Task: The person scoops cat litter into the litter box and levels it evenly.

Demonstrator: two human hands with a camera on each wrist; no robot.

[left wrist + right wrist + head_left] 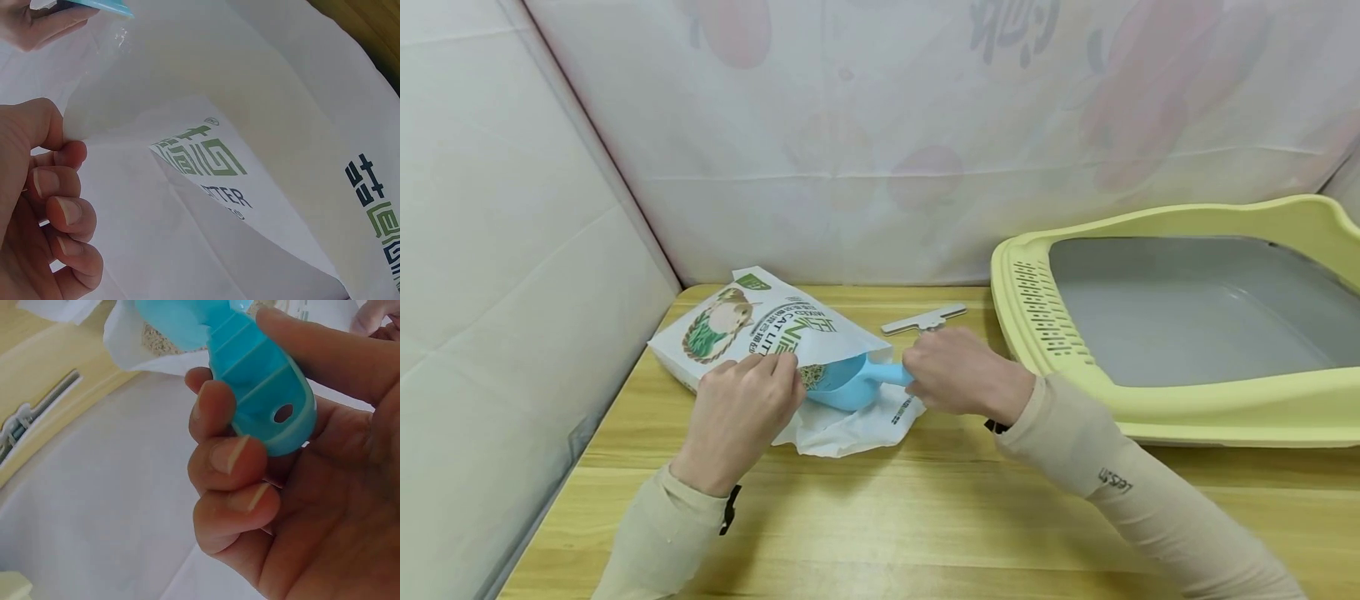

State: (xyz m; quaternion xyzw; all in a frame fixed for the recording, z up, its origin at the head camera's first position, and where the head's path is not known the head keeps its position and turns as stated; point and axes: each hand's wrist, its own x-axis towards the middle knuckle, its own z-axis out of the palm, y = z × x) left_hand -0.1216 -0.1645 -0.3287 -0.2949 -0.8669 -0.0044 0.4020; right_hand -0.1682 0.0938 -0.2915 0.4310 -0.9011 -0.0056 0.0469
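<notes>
A white cat litter bag lies on its side at the left of the table, its mouth towards the right. My left hand pinches the bag's upper edge and holds it raised; the left wrist view shows thumb and forefinger on the white film. A blue scoop sits in the bag's mouth, with tan litter pellets at its front. My right hand grips the scoop by its handle. In the right wrist view the fingers curl round the ribbed handle, its end hole showing.
A yellow-rimmed litter box with a grey inside stands on the right of the wooden table. A white bag clip lies behind my right hand. Fabric walls rise at the back and left.
</notes>
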